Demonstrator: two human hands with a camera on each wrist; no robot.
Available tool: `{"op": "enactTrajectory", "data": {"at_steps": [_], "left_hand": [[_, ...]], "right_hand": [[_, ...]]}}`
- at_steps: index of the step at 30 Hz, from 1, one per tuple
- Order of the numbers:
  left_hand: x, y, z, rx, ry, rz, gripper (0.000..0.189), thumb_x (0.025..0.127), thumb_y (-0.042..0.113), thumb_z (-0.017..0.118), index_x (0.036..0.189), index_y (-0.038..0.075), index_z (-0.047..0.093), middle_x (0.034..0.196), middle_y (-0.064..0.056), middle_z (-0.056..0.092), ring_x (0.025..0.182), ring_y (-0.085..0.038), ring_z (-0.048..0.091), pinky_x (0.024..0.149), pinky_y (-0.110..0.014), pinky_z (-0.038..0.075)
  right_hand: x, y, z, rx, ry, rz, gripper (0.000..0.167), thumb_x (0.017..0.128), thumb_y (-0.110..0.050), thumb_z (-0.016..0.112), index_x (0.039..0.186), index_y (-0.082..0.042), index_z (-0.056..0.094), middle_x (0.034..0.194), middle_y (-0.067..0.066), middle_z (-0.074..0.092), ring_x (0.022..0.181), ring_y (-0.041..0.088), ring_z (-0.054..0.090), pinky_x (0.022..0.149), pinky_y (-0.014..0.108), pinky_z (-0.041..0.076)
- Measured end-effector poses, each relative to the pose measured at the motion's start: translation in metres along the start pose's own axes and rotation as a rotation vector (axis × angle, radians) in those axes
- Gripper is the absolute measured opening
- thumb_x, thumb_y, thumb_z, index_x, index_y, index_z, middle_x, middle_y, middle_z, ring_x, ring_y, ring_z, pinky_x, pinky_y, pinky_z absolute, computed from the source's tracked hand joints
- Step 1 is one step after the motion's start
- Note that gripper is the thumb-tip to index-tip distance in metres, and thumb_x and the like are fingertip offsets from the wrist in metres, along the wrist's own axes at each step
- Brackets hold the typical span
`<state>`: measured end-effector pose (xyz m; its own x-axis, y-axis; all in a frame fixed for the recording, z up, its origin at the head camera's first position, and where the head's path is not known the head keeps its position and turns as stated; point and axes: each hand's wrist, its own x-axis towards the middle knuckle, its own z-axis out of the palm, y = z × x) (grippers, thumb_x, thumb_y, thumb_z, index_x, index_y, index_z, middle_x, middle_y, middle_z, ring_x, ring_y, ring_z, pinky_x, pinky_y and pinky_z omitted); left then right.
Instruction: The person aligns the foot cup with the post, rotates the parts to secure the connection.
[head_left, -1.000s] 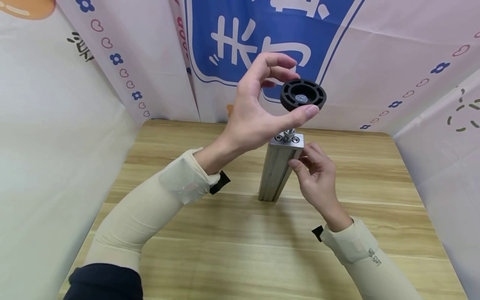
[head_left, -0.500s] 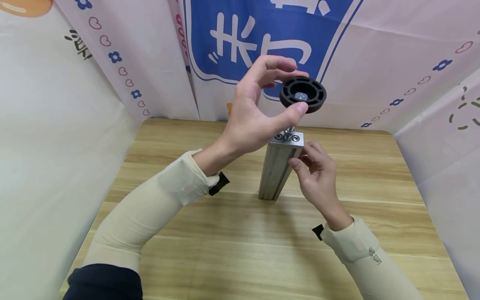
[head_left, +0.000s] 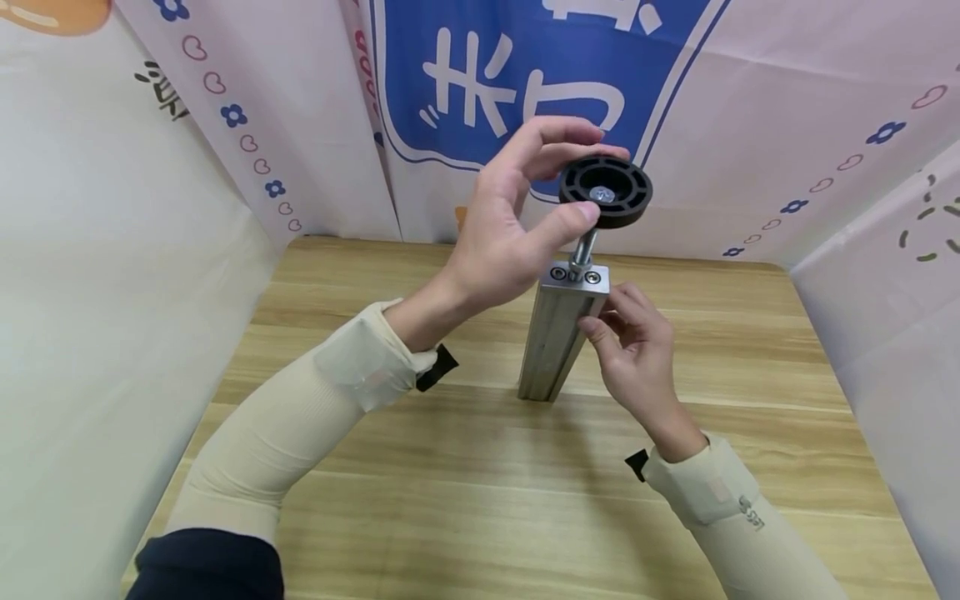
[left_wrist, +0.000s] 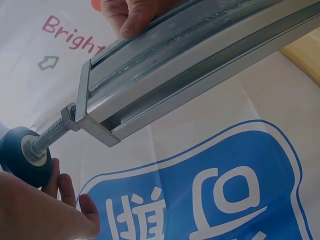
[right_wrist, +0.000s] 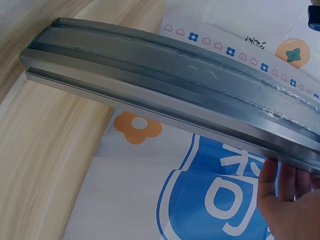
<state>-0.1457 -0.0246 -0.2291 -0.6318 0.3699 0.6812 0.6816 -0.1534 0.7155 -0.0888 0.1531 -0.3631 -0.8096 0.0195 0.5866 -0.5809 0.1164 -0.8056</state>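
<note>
A black round foot sits up high on the end of a shiny bolt with ridges. The bolt goes down to a nut at the top of a tall metal post. The left hand pinches the black foot, with its thumb on the near edge and its fingers round the far side. The right hand holds the side of the post, near its top. The post stands on the wooden table. Behind is a white cloth with a big blue sign.
</note>
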Motion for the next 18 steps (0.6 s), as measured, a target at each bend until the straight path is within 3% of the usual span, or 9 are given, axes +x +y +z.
{"op": "enactTrajectory", "data": {"at_steps": [12, 18], "left_hand": [[0.0006, 0.0002, -0.0016, 0.113, 0.025, -0.017, 0.062, 0.086, 0.023, 0.069, 0.138, -0.006, 0.053, 0.129, -0.017, 0.067, 0.121, -0.012, 0.057, 0.106, -0.032, 0.040], [0.0000, 0.0017, -0.0006, 0.160, 0.041, -0.072, 0.067, 0.081, 0.023, 0.080, 0.139, 0.000, 0.055, 0.124, -0.011, 0.066, 0.119, -0.010, 0.056, 0.107, -0.031, 0.039]], "right_hand": [[0.0002, 0.0020, -0.0003, 0.022, 0.002, -0.017, 0.035, 0.090, 0.011, 0.071, 0.124, 0.018, 0.067, 0.100, -0.009, 0.063, 0.087, 0.006, 0.060, 0.077, 0.017, 0.056], [-0.0012, 0.0017, -0.0005, 0.015, -0.001, -0.012, 0.035, 0.091, 0.009, 0.071, 0.125, 0.017, 0.067, 0.100, -0.010, 0.063, 0.086, 0.006, 0.059, 0.077, 0.017, 0.056]]}}
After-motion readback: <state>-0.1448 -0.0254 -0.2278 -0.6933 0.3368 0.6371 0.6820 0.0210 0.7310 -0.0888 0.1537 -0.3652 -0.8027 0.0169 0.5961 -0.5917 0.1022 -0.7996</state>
